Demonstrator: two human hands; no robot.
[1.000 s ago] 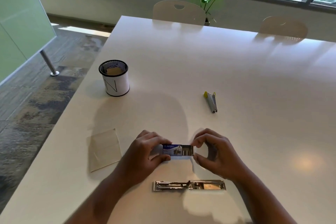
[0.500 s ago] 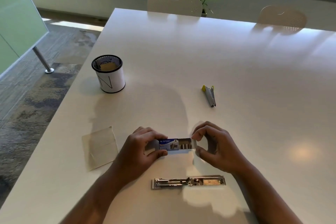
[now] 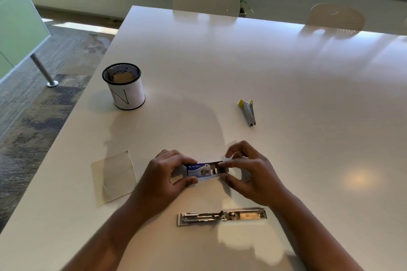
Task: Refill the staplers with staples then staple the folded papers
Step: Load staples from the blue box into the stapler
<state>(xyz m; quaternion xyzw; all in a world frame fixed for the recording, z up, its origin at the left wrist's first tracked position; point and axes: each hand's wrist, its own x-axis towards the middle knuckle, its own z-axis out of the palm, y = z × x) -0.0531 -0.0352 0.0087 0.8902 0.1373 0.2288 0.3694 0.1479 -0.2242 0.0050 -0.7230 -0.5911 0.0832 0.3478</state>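
Head view: the left hand (image 3: 164,175) gripped the left end of the staple box (image 3: 203,170) between thumb and curled fingers, just above the table (image 3: 286,86). The right hand (image 3: 253,177) pinched the box's right end, where the inner tray now showed slightly further out than a second earlier. This suggested staples were about to be drawn, so refilling had not begun. The opened stapler (image 3: 222,216) lay flat, nearer the person than the hands. The small stapler (image 3: 248,112) lay well apart, beyond the hands. One folded paper (image 3: 113,177) lay left of the hands; another stood in the mesh cup (image 3: 124,86).
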